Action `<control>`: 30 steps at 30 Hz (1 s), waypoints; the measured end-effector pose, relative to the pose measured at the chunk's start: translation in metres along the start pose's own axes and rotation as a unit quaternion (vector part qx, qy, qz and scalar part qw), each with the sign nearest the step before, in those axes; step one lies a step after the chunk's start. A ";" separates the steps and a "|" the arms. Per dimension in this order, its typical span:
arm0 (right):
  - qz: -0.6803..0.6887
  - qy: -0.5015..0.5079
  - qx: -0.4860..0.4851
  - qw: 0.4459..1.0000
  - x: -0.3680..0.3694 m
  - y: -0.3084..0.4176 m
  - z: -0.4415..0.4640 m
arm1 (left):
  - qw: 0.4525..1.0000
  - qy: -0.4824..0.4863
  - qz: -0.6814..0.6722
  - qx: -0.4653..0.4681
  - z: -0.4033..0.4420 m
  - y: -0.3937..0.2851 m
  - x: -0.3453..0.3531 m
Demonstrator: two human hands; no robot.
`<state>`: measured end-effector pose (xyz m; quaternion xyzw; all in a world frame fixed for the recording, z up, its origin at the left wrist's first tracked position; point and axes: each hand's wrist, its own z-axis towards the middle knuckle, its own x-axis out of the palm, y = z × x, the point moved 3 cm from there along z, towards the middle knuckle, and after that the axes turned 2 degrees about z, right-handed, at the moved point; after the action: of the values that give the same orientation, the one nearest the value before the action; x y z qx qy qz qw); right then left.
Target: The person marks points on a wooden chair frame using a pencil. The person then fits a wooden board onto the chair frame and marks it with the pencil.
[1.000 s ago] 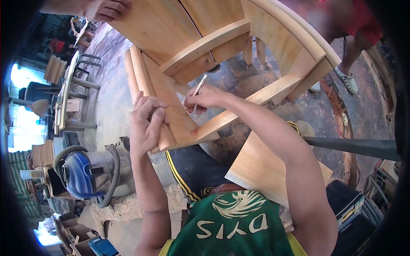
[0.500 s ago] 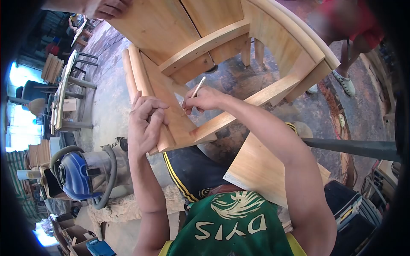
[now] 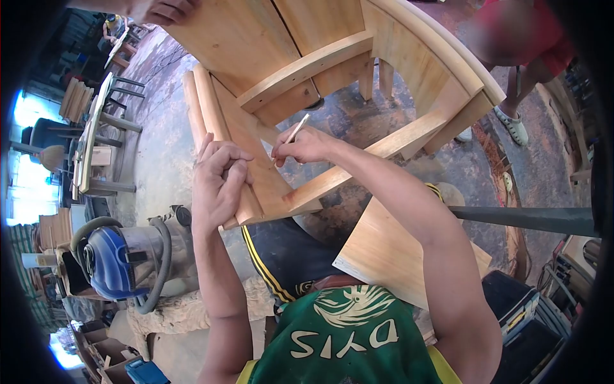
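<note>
A light wooden chair frame (image 3: 300,77) with a panelled back and curved rails stands in front of me. My left hand (image 3: 220,173) is closed over the rounded wooden rail (image 3: 216,118) at the frame's left side, fingers bent on its top. In my right hand (image 3: 300,146) is a pencil (image 3: 297,130), pinched between thumb and fingers, its upper end pointing up and away. The pencil's lower end is close to the inner face of the left side panel (image 3: 259,169); I cannot tell whether it touches. My right forearm passes over the front crossbar (image 3: 377,153).
Another person's hand (image 3: 167,9) rests at the frame's far left corner. A person in red (image 3: 534,38) stands at the right. A blue vacuum cleaner (image 3: 112,262) sits to my left, and a loose wooden board (image 3: 384,249) lies near my lap. Workbenches (image 3: 96,137) stand farther left.
The pencil leans slightly lower and my right fingers have shifted a little. My left hand keeps its place on the rail. The whole view has moved slightly.
</note>
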<state>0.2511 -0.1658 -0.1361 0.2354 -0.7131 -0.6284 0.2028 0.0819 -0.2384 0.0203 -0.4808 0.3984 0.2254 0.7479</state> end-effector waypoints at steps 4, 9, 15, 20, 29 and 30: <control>-0.003 0.005 0.003 1.000 0.000 0.003 -0.001 | 1.000 0.008 -0.006 -0.002 0.001 -0.001 -0.001; -0.029 -0.005 -0.022 0.999 0.000 0.000 -0.001 | 1.000 -0.003 -0.007 0.011 0.000 -0.001 0.001; -0.042 -0.006 -0.031 0.999 -0.001 -0.001 0.000 | 1.000 -0.006 0.005 0.029 0.001 0.003 0.001; -0.087 0.012 -0.001 0.996 -0.020 0.013 -0.019 | 1.000 -0.003 -0.002 0.010 -0.001 0.005 0.000; -0.068 0.048 0.058 0.995 -0.030 0.009 -0.039 | 1.000 -0.020 -0.013 0.018 -0.002 0.004 0.000; -0.048 0.051 0.065 0.995 -0.027 0.009 -0.036 | 1.000 -0.018 -0.011 0.020 -0.001 0.004 0.000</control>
<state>0.2930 -0.1780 -0.1220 0.3140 -0.7292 -0.5767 0.1924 0.0791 -0.2374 0.0182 -0.4664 0.3842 0.2176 0.7665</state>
